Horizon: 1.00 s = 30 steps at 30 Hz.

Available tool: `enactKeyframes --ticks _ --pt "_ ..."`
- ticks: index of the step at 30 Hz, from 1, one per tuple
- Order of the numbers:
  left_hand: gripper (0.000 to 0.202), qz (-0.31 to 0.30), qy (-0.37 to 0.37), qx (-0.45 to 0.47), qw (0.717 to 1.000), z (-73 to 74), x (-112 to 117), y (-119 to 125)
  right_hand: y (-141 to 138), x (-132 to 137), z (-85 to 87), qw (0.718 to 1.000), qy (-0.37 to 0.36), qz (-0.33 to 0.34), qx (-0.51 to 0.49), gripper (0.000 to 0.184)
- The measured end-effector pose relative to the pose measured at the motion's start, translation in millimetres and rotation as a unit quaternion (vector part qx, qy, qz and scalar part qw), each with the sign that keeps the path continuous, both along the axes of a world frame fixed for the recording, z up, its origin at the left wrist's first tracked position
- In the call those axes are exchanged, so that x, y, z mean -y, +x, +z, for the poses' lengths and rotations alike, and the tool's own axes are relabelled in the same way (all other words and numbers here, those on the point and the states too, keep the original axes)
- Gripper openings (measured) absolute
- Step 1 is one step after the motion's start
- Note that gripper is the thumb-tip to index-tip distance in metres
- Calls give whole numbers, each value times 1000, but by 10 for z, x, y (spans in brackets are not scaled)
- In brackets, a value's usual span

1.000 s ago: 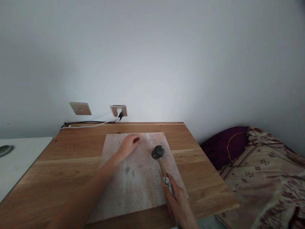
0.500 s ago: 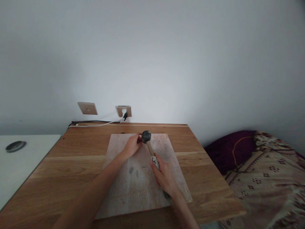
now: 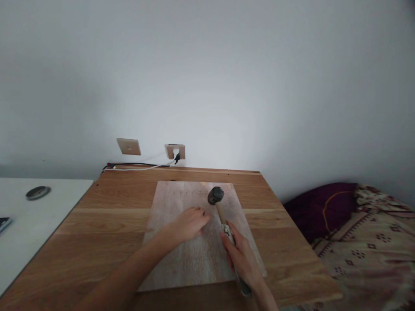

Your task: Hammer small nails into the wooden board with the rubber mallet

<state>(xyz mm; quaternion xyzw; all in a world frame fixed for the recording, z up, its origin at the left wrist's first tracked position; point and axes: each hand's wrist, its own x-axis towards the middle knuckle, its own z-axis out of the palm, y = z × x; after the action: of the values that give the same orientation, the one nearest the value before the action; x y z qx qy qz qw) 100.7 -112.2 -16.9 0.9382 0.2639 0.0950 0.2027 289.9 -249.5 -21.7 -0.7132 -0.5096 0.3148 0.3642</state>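
A pale wooden board (image 3: pixel 175 194) lies on a brown wooden table (image 3: pixel 113 220). My right hand (image 3: pixel 241 257) is wrapped round the handle of a hammer (image 3: pixel 220 209), whose dark head rests near the board's far right part. My left hand (image 3: pixel 191 224) lies on the middle of the board, fingers curled down over the spot where small nails lay; what is under the fingers is hidden.
A white table (image 3: pixel 35 216) with a dark round lid (image 3: pixel 38 192) stands at the left. Two wall plates (image 3: pixel 129 146) and a plugged cable (image 3: pixel 139 166) sit behind the table. A patterned blanket (image 3: pixel 366 250) and a purple cushion (image 3: pixel 320 205) lie at the right.
My left hand has drawn back from the board's far edge to its middle, over the nails. The hammer head moved right and back, away from the left hand.
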Motion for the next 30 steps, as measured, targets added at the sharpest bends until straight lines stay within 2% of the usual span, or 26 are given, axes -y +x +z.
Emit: enactKeyframes --ticks 3,6,10,14,18,21,26,30 --pt "24 -6 -1 5 1000 -15 -31 24 81 164 10 1000 -20 -10 4 57" --pt "18 24 -10 35 999 -21 -232 -26 101 241 29 999 -49 -8 -7 59" --pt "20 120 -23 104 987 -67 -601 -117 78 247 40 997 -73 9 -4 64" --pt "22 209 -30 160 964 -209 -841 -137 43 232 4 999 -46 1 -12 58" --pt "7 224 -47 177 957 -360 -910 -125 20 233 -19 999 -41 12 -20 56" --pt "19 225 -56 179 956 -434 -922 -136 2 223 -6 998 -60 13 -28 59" --pt "22 230 -63 177 955 -495 -949 -158 -60 120 50 998 -33 14 -46 58" --pt "23 228 -62 170 957 -494 -956 -155 -135 -35 99 994 -32 40 -95 55"
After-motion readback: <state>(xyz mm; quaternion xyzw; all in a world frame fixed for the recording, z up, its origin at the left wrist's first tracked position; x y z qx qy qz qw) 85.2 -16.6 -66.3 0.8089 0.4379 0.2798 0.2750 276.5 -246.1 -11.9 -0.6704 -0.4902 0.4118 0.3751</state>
